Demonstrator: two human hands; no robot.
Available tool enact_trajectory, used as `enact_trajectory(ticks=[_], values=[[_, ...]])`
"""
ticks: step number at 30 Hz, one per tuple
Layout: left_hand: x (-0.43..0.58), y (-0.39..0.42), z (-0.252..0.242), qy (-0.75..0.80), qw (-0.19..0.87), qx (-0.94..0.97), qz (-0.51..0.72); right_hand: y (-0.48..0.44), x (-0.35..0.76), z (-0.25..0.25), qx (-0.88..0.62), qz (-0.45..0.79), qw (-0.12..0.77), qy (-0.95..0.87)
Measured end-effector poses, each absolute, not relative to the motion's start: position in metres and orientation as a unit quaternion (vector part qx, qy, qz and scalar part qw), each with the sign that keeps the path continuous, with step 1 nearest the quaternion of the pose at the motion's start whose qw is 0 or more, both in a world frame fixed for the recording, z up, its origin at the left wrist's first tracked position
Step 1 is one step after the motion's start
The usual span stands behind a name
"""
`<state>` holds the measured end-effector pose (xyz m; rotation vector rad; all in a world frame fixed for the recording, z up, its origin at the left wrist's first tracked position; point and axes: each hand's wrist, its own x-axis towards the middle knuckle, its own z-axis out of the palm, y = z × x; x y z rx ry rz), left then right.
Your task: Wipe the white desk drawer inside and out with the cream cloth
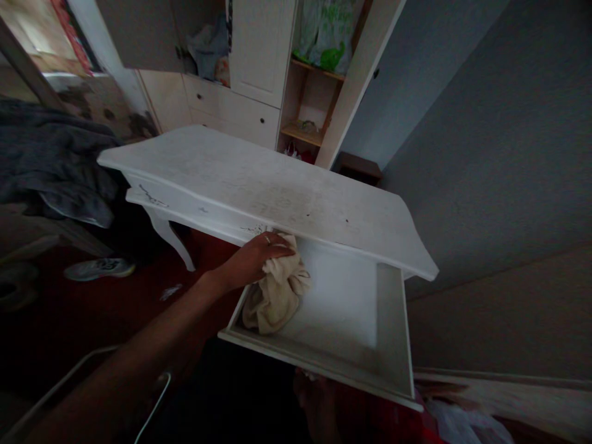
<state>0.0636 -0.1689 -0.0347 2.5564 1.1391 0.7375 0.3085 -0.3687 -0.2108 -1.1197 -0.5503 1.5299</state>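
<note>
My left hand reaches into the open drawer of a white table. Its fingers are closed on a crumpled cream cloth that lies against the drawer's left inner side, near the back. There is a ring on one finger. My right hand shows dimly in shadow just under the drawer's front edge. Its fingers are too dark to make out, and I cannot tell whether it touches the drawer.
A cream wardrobe with shelves and bags stands behind the table. A dark blanket lies on a bed at the left, with a shoe on the red floor. A grey wall is at the right.
</note>
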Motion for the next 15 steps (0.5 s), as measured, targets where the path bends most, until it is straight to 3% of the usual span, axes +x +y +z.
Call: enact_trajectory(ticks=[5,15], values=[[0.06,-0.233,-0.042,0.398,0.219,0.848,0.271,-0.367,0.307,-0.206,-0.474,0.646,0.561,-0.21],[0.102,-0.312,-0.04,0.365,0.19,0.904,0.117,-0.366,0.299,-0.207,-0.484,0.633,0.572,-0.193]])
